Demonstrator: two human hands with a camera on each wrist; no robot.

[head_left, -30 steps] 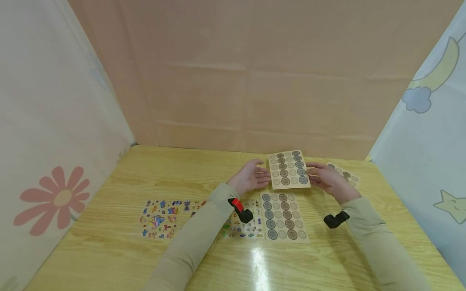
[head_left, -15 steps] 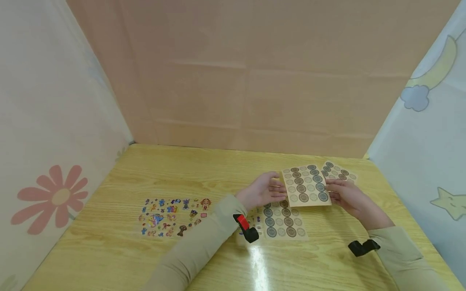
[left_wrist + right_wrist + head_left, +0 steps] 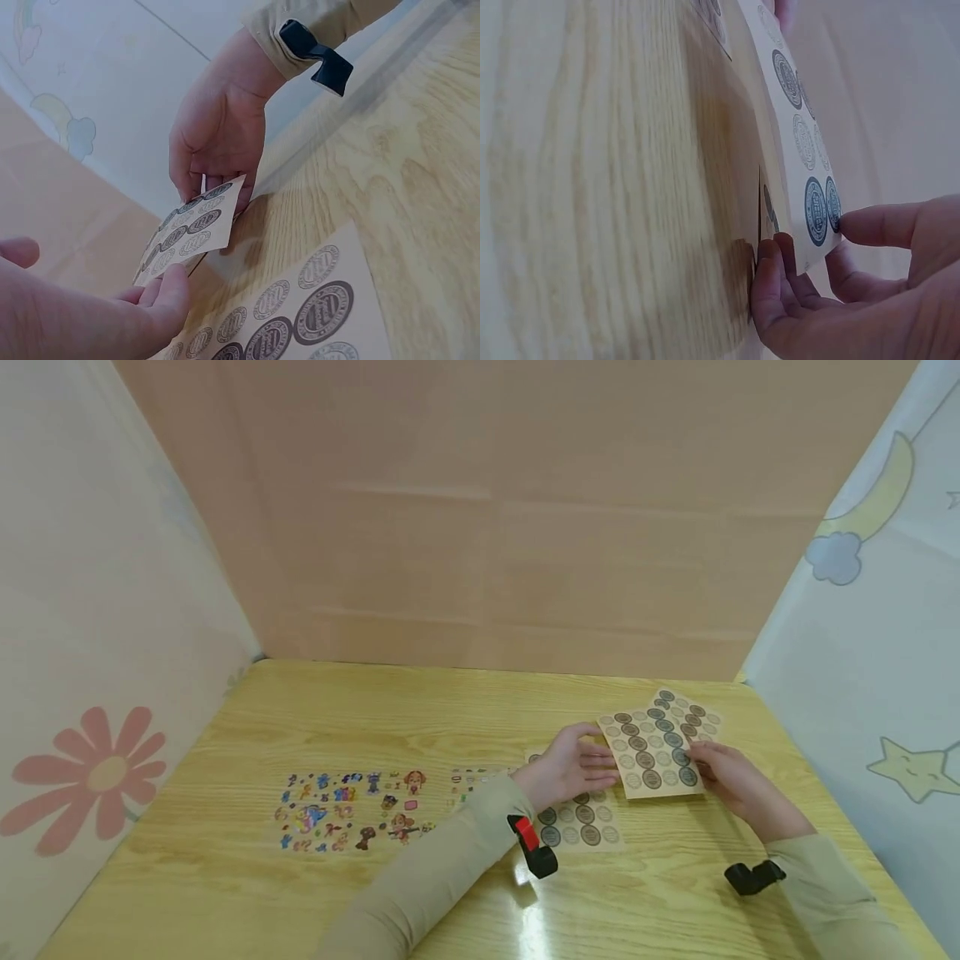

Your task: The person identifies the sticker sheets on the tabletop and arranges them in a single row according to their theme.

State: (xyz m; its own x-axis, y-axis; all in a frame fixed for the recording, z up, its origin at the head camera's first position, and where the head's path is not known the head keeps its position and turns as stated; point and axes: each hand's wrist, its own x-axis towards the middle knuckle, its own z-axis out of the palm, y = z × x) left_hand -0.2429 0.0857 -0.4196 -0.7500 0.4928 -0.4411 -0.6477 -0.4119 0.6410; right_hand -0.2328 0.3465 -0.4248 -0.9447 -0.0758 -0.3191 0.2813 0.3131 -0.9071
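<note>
A tan sticker sheet [image 3: 651,753] with rows of round seal-like labels is held tilted above the right side of the table. My right hand [image 3: 738,783] pinches its right edge, thumb on top and fingers beneath, as the right wrist view shows. On the left edge, my left hand [image 3: 568,768] has its fingers extended against the sheet, its thumb [image 3: 19,251] standing apart from the paper. Another round-label sheet [image 3: 592,818] lies flat below, partly covered by my left hand. Behind the held sheet is a further one [image 3: 701,720], angled and partly hidden.
Clear sheets with colourful cartoon stickers [image 3: 345,810] lie on the left of the wooden table [image 3: 225,893]; part is behind my left sleeve. A tan backdrop [image 3: 480,527] closes the rear, and printed white panels [image 3: 862,635] stand at both sides.
The held sticker sheet has moved right and toward me with both hands, and now overlaps the angled sheet behind it in the head view. The head view has shifted slightly.
</note>
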